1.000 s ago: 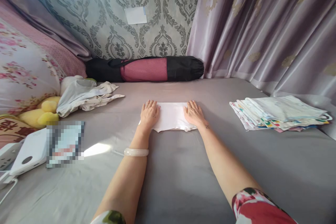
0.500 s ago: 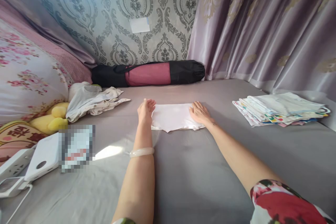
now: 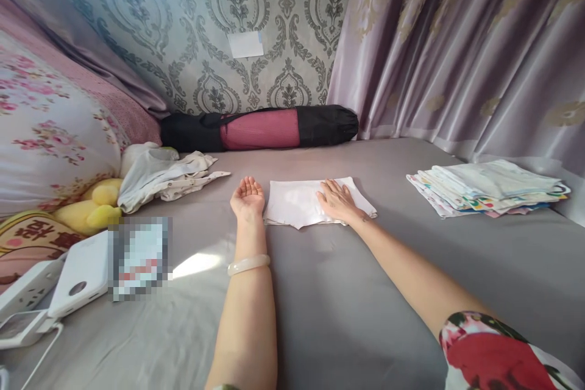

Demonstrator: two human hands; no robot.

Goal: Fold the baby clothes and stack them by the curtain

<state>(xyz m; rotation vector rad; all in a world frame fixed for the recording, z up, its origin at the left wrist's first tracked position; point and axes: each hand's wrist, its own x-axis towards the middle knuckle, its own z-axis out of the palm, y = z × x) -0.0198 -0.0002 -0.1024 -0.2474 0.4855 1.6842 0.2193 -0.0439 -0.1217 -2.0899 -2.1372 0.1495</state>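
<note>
A folded white cloth [image 3: 297,202] lies flat on the grey bed sheet [image 3: 329,304] in the middle of the view. My right hand [image 3: 334,200] rests palm down on the cloth, fingers stretched out and open. My left hand [image 3: 247,196] lies palm up just left of the cloth's left edge, fingers loosely curled, holding nothing. A pale bangle [image 3: 249,264] sits on my left wrist.
A stack of folded printed cloths [image 3: 489,187] lies at the right by the curtain [image 3: 457,49]. A black and pink roll bag [image 3: 260,127] lies against the wall. Crumpled clothes [image 3: 167,173], a yellow plush toy [image 3: 89,207], a floral pillow and white devices [image 3: 59,274] are at the left.
My left hand came off the cloth's left end and turned palm up beside it. My right hand slid from the right end toward the cloth's middle. The view shifted slightly.
</note>
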